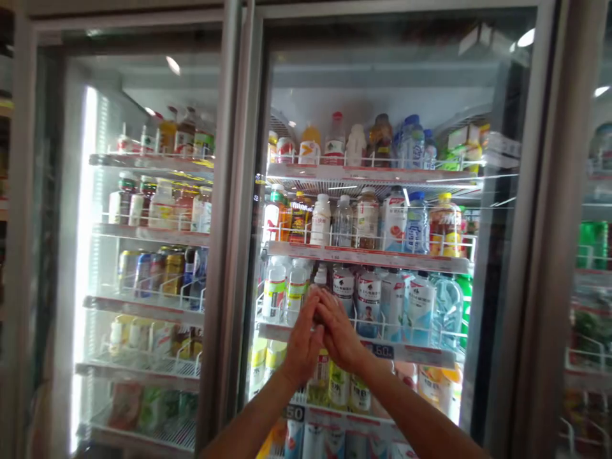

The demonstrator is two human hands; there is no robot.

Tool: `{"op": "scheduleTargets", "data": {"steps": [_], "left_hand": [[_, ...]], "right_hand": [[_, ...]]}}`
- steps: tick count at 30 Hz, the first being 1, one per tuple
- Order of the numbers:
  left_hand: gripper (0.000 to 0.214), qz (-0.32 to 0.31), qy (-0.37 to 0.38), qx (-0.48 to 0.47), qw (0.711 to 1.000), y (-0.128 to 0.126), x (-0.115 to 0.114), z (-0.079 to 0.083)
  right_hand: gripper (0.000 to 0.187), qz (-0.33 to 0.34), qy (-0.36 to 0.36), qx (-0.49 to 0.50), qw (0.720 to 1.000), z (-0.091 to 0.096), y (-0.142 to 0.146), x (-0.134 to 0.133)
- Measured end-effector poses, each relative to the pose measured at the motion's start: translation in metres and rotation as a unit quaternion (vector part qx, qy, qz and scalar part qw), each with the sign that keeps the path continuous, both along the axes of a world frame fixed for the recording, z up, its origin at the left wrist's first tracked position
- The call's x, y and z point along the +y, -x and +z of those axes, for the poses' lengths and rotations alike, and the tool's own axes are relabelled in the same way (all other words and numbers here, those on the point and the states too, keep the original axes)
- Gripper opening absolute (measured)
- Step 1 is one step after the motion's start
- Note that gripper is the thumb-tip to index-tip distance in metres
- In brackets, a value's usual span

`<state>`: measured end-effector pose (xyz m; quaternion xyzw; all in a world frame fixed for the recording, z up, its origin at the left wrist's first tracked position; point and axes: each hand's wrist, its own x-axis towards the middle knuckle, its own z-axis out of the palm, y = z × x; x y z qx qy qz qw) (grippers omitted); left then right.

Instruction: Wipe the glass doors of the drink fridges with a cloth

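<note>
Both my arms reach up in front of the glass door of a drinks fridge. My left hand (305, 341) and my right hand (338, 331) lean against each other with fingers stretched out, their tips meeting near the top and a small gap lower down. No object shows between them. Behind the hands, bottles stand in rows: a clear bottle with a green and pink label (274, 292) to the left, black-and-white labelled bottles (343, 290) to the right. Yellow-green bottles (338, 386) line the shelf below, partly covered by my hands and forearms.
Another glass-doored section on the left holds bottles and cans (173, 271). A metal door frame (236, 210) divides the two sections. Wire-fronted shelves with price strips (363, 255) run across the right section. Part of a further fridge shows at the right edge.
</note>
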<state>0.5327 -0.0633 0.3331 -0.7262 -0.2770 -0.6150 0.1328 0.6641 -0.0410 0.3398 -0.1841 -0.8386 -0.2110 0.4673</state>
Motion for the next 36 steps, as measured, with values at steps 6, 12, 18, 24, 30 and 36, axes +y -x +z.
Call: {"op": "scheduleTargets", "data": {"steps": [6,12,18,24,30,36], "left_hand": [[0.053,0.154,-0.104,0.027,0.982,-0.052,0.027,0.008],[0.054,0.250,-0.206,0.076,0.943,0.012,0.053,0.030],[0.057,0.283,-0.161,0.056,0.944,0.024,0.045,0.007],[0.044,0.166,-0.231,0.356,0.890,0.023,0.041,-0.020],[0.060,0.320,-0.175,0.023,0.931,0.054,0.048,0.011],[0.054,0.221,-0.258,0.218,0.915,0.039,0.050,0.029]], "right_hand": [[0.054,0.021,0.027,0.209,0.977,0.031,-0.042,-0.018],[0.061,-0.221,-0.219,0.115,0.943,0.092,-0.132,0.004],[0.052,-0.312,-0.195,0.152,0.917,0.081,-0.165,0.016],[0.051,-0.288,-0.214,0.151,0.921,0.073,-0.165,0.018],[0.047,-0.299,-0.207,0.155,0.918,0.074,-0.163,0.017],[0.048,-0.288,-0.203,0.158,0.922,0.074,-0.163,0.017]]}}
